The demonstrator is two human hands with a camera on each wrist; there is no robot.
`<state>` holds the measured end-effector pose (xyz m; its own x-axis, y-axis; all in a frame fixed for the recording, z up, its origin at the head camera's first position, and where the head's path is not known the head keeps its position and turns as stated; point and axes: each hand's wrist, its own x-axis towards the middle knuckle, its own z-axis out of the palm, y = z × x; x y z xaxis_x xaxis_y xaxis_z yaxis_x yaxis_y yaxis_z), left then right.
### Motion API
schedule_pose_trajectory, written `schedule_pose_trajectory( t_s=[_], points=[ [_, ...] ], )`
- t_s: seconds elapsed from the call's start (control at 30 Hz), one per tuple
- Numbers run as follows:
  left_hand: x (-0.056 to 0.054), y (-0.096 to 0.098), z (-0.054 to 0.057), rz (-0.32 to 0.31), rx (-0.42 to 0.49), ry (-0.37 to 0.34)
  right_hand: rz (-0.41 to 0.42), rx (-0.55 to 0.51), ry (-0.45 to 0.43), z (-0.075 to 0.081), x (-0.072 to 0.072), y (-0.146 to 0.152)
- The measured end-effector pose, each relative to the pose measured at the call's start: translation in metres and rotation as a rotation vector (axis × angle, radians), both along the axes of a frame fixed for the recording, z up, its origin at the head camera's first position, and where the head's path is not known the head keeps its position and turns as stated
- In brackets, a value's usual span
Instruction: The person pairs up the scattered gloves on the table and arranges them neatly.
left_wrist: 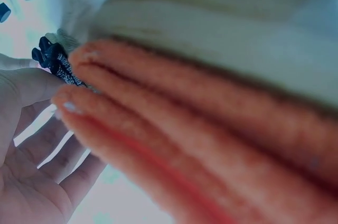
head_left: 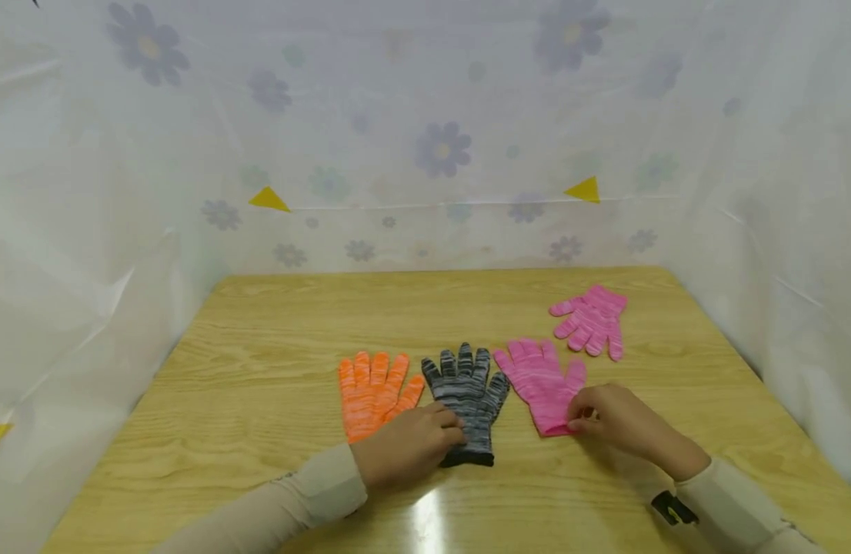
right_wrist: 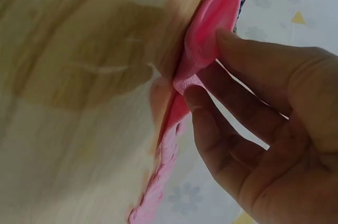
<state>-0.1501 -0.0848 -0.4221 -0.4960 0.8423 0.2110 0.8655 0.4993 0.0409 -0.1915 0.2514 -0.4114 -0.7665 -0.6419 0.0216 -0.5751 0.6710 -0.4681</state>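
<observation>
Side by side on the table lie an orange glove (head_left: pixel 370 396), a dark grey striped glove (head_left: pixel 472 408) and a pink glove (head_left: pixel 539 385), fingers pointing away. My left hand (head_left: pixel 415 446) reaches over the orange glove's cuff and touches the left side of the grey glove with relaxed fingers. In the left wrist view the orange glove (left_wrist: pixel 211 129) looms blurred beside that hand (left_wrist: pixel 37 145). My right hand (head_left: pixel 615 423) pinches the pink glove's cuff at its right corner. The right wrist view shows the cuff (right_wrist: pixel 211 28) lifted and gaping between thumb and fingers.
A second pink glove (head_left: pixel 592 319) lies farther back on the right, fingers toward me. The wooden table (head_left: pixel 273 323) is enclosed by a pale flowered sheet (head_left: pixel 398 154) at the back and sides. Yellow triangles (head_left: pixel 583 190) mark the sheet.
</observation>
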Motion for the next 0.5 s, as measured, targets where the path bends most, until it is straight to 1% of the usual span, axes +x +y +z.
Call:
schedule_pose_trajectory(
  t_s=[0.13, 0.27, 0.4, 0.5],
  points=[
    [-0.0003, -0.0003, 0.0006, 0.004, -0.009, -0.005, 0.076, -0.005, -0.011, -0.0009, 0.0038, -0.0037],
    [0.0001, -0.0002, 0.0022, 0.004, -0.018, -0.015, 0.141, -0.014, 0.026, -0.0016, 0.0054, -0.006],
    [-0.0007, 0.0014, 0.0042, 0.003, -0.028, -0.015, 0.183, -0.014, 0.06, -0.0023, 0.0054, -0.0056],
    [-0.0026, 0.0059, 0.0061, 0.001, -0.038, 0.013, 0.195, -0.003, 0.069, -0.0022, 0.0054, -0.005]
  ],
)
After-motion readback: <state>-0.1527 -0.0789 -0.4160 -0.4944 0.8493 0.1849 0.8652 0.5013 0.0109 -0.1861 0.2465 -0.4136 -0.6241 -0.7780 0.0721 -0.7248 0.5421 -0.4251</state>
